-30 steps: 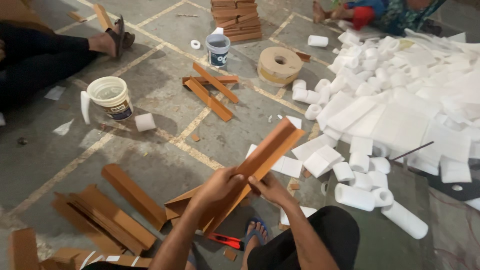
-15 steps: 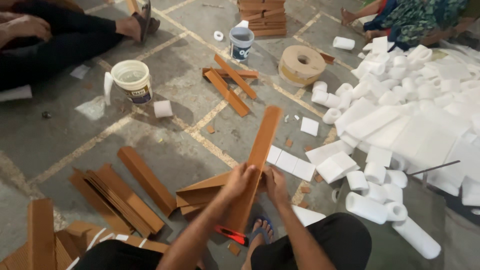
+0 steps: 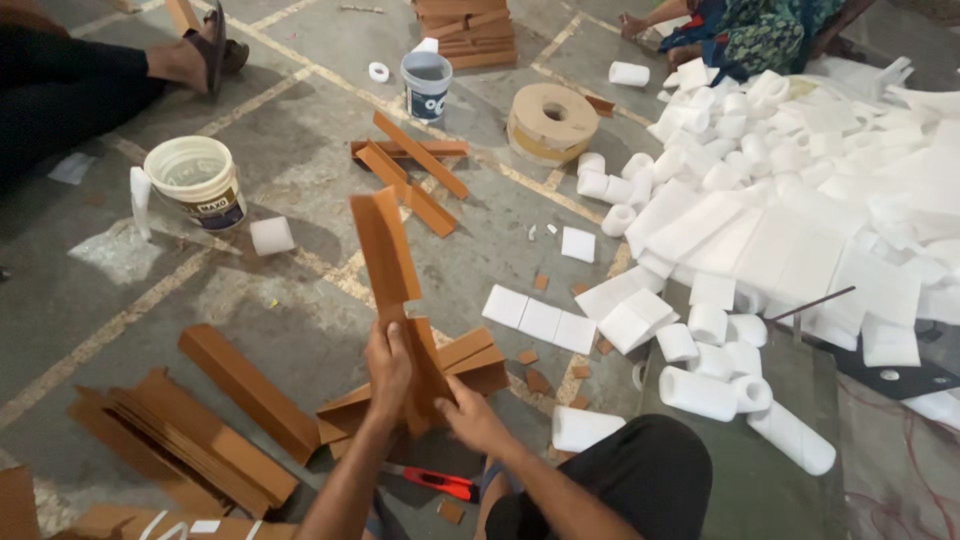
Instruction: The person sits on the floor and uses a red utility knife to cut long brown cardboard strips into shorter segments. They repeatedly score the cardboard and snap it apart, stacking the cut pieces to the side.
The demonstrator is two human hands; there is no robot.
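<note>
We hold the upright cardboard strip (image 3: 385,250) in both hands, left (image 3: 388,362) and right (image 3: 472,420) grips grasping it.

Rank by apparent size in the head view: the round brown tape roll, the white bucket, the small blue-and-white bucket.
1. round brown tape roll and white bucket: look alike.
2. small blue-and-white bucket: smallest, though farthest away.

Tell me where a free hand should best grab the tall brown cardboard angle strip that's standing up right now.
Probably the bare upper half of the cardboard angle strip, coming from above. Left hand and right hand already grip its lower end, and it stands nearly upright, leaning slightly left, so its folded top is free.
</note>
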